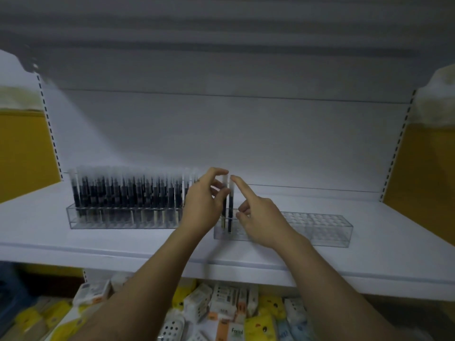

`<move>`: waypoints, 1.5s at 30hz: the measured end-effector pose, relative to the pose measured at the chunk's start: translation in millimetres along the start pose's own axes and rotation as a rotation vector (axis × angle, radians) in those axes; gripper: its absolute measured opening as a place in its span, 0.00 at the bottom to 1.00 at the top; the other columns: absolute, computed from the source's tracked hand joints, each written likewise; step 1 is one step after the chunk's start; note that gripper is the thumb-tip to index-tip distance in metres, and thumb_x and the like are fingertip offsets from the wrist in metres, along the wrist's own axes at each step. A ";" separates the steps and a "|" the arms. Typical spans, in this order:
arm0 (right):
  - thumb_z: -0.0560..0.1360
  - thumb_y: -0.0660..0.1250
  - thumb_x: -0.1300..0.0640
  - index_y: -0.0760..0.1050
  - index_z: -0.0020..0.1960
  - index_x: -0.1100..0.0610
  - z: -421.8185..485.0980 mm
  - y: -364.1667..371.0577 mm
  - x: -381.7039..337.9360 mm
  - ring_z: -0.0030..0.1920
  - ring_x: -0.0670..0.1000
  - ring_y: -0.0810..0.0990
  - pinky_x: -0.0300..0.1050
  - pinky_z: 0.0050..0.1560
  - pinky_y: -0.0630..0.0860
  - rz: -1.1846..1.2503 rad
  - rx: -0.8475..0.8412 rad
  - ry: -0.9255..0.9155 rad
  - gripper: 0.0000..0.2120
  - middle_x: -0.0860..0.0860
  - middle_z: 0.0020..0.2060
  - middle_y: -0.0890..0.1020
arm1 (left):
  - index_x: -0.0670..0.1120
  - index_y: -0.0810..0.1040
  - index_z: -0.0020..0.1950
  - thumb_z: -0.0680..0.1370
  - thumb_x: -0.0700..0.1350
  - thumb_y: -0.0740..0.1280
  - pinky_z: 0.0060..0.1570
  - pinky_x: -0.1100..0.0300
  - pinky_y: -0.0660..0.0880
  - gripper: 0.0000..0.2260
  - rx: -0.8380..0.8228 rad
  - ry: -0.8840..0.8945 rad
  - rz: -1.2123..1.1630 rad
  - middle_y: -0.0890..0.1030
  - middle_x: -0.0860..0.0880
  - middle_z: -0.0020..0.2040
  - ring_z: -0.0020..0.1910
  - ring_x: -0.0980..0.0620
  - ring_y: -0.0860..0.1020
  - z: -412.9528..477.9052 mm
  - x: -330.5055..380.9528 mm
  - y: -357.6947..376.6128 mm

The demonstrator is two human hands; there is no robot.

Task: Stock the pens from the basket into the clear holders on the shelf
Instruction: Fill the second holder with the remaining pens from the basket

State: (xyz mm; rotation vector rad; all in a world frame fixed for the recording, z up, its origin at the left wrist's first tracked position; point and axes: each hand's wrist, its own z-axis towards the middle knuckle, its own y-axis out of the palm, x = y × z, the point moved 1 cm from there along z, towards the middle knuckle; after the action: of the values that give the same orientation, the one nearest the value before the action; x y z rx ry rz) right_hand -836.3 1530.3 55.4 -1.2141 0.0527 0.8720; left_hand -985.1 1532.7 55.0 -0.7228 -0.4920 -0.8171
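Dark-barrelled pens (230, 210), white-capped, upright in clear holder (320, 230)

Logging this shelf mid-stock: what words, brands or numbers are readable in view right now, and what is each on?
"Fonal", last letters unsure: on a white packet below the shelf.
White boxes near it: dark print and barcode-like marks, too blurred to read.
Pens, the pen the left hand pinches, and the clear holders: no readable text.
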 end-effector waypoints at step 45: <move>0.75 0.67 0.53 0.77 0.59 0.56 -318.6 300.5 170.2 0.53 0.54 0.79 0.40 0.41 0.66 0.017 -0.620 0.514 0.14 0.54 0.52 0.80 | 0.47 0.74 0.65 0.75 0.51 0.69 0.60 0.53 0.73 0.20 -0.979 -0.704 0.407 0.75 0.46 0.63 0.61 0.46 0.74 -408.2 -198.3 98.3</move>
State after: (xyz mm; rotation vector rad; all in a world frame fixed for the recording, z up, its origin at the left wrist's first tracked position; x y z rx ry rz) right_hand -774.3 1383.7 -386.7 -2.0036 0.2188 0.5809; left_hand -976.1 1371.8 -380.5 -1.9820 -0.5241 -0.3535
